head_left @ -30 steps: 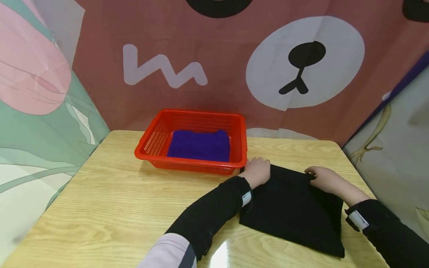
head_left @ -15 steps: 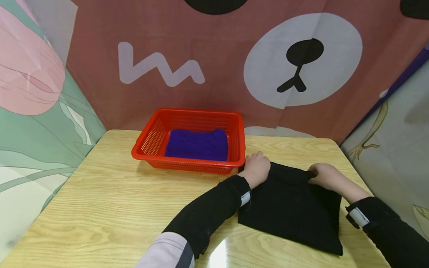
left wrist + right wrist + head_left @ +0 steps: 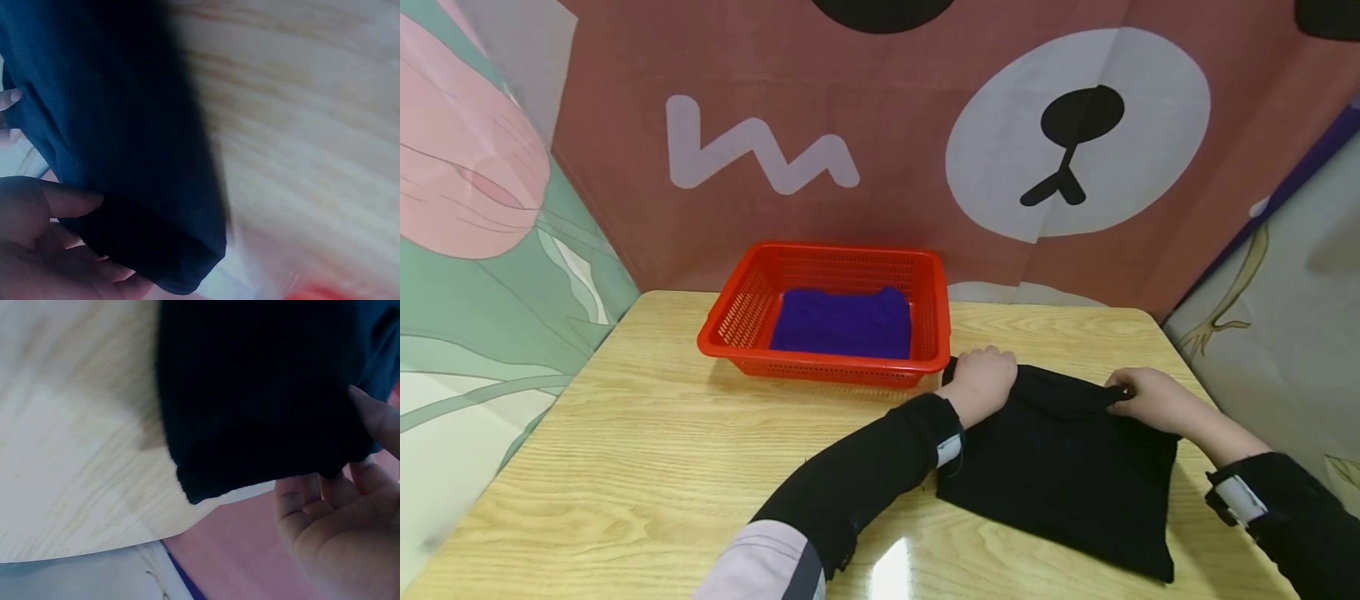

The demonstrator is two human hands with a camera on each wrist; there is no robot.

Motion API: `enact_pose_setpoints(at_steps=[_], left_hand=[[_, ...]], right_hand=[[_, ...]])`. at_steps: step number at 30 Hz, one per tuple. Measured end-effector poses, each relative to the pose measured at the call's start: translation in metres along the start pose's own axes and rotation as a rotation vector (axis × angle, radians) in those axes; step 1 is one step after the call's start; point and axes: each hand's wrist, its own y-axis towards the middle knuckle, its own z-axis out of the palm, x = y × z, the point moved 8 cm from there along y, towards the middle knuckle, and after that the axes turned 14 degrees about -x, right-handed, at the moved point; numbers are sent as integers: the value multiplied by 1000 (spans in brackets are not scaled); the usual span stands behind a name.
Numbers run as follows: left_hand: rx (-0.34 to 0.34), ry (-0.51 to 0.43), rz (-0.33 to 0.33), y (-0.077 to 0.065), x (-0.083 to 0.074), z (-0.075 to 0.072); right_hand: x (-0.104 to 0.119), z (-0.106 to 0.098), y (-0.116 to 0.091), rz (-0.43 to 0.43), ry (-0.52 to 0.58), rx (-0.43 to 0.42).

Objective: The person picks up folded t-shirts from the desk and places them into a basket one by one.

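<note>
A black folded cloth (image 3: 1067, 475), perhaps a garment, lies on the right half of the table. My left hand (image 3: 983, 385) grips its far edge near the left corner, beside the basket. In the left wrist view the thumb lies on top of the cloth (image 3: 125, 125) and the fingers go beneath its edge. Farther right along that far edge, my right hand (image 3: 1157, 402) pinches the cloth between thumb and fingers. The right wrist view shows the thumb on the cloth (image 3: 262, 394) with the other fingers curled under the edge.
A red plastic basket (image 3: 823, 367) stands at the back of the wooden table (image 3: 662, 467), left of the cloth. A folded purple cloth (image 3: 842, 325) lies inside it. A printed curtain (image 3: 895, 150) with a bear's face hangs right behind the table.
My right hand has shifted slightly right with its grip on the far edge, and the cloth's right side is pulled outward and straighter. The left hand stays almost where it was.
</note>
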Motion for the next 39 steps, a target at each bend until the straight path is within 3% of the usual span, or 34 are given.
enact_pose_setpoints(at_steps=[5,11,23,35,39], left_hand=[[-17,17,51,-1,-7,-11],[-39,-1,64,-3,-8,-27],[-46,-146,143,-11,-3,-66],[-84,-272,122,-14,8,-97],[-83,-336,114,-14,10,-106]], right_hand=[[-3,-7,-10,-12,19,-25],[-2,-19,-20,-17,18,-37],[11,-45,-36,-38,12,-92],[33,-82,-47,-102,-74,-152],[37,-95,-48,-84,-102,-166]])
